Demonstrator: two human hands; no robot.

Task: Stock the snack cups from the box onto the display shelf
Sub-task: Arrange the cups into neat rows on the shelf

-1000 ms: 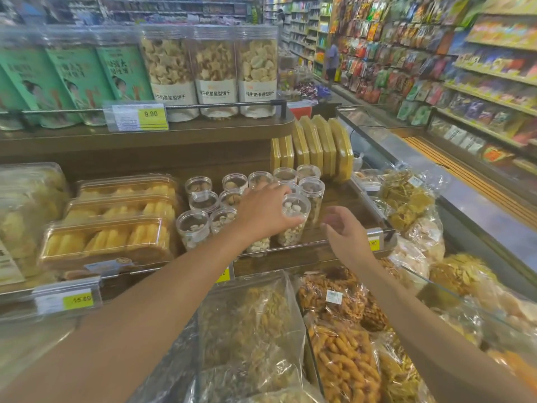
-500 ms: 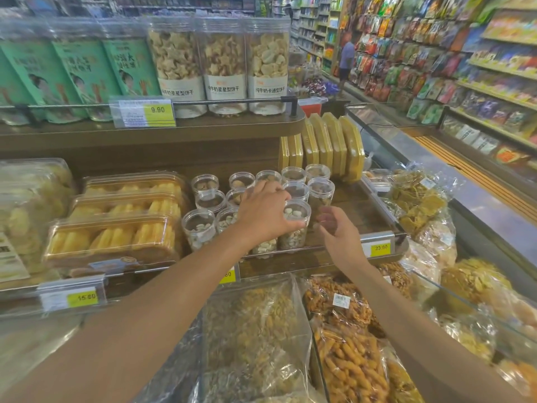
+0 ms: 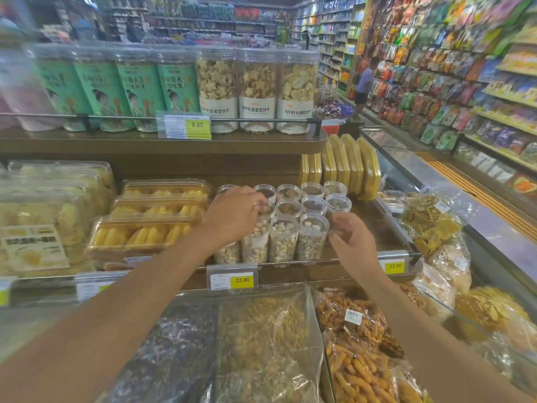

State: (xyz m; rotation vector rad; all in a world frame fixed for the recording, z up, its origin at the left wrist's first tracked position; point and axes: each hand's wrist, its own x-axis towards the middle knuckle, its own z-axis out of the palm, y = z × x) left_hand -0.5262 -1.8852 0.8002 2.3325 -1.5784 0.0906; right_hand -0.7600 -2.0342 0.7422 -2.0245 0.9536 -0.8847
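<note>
Right hand (image 3: pixel 353 242) has closed in beside the front-right cup (image 3: pixel 311 238)

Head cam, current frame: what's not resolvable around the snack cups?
- Head view: left hand covers the clear plastic snack cups beneath it; grip unclear.
- Supply box: outside the frame.
- Fine print on the white-and-yellow price tag: too small, blurred.
- Right hand touching the front-right cup? Blurred, undecidable.

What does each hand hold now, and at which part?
The left hand grips a snack cup by its top; the right hand holds nothing.
</note>
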